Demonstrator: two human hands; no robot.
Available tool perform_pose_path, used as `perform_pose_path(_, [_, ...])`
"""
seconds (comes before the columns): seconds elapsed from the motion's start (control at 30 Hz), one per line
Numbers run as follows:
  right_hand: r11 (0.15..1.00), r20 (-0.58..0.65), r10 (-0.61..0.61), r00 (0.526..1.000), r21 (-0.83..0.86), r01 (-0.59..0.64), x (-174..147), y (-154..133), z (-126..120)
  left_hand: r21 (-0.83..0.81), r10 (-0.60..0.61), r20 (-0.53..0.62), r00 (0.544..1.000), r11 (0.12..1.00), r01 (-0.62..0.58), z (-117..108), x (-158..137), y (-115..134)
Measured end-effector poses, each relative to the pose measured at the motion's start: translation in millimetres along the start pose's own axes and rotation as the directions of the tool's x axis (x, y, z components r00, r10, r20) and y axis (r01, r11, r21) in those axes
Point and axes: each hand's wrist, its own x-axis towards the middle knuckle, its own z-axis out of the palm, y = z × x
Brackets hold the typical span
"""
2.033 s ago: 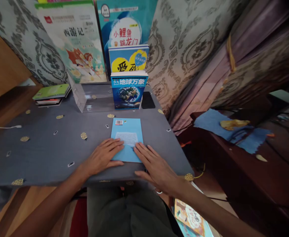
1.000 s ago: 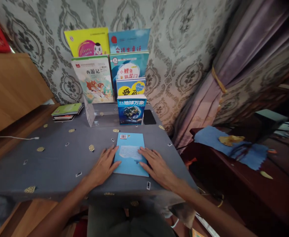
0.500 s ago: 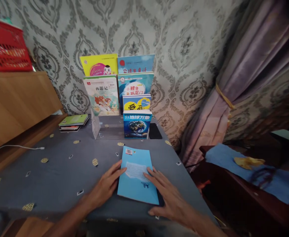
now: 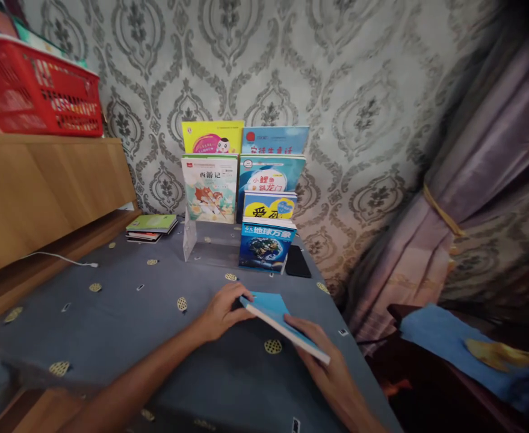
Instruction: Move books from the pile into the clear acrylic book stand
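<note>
The rack already carries books; the blue book is outside, in the grip of left hand and right hand.

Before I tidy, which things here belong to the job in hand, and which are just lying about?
In use: blue book, held by left hand and right hand; perhaps clear stand.
Lying about: white cable, book stack, black slab, blue cloth.
</note>
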Motion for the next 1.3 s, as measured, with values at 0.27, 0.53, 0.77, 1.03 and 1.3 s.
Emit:
perform_pose_path(0.27, [0.969, -0.224, 0.187, 0.956, 0.203, -0.141, 57, 2, 40, -0.305, -0.184, -0.260, 0.948, 0.947, 0.100, 19, 35, -31])
perform_pose_path(0.53, [0.972, -0.263, 0.218, 0.940, 0.144, -0.185, 81, -1, 64, -0.307, -0.336, -0.312, 0.889, 0.921, 0.240, 28, 24, -61])
perform_pose_path(0.77, [0.979, -0.196, 0.170, 0.966, 0.147, -0.142, 86, -14, 87, -0.380, -0.385, -0.429, 0.817, 0.898, 0.223, 13, 26, -76])
perform_pose_path(1.03, [0.973, -0.173, 0.196, 0.965, 0.158, -0.169, 80, -11, 83, -0.405, -0.368, -0.387, 0.845, 0.891, 0.203, 9, 27, -71])
perform_pose_path(1.3, [0.974, -0.154, 0.201, 0.967, 0.133, -0.181, 82, -13, 78, -0.166, -0.336, -0.519, 0.786, 0.942, 0.293, 14, 19, -53])
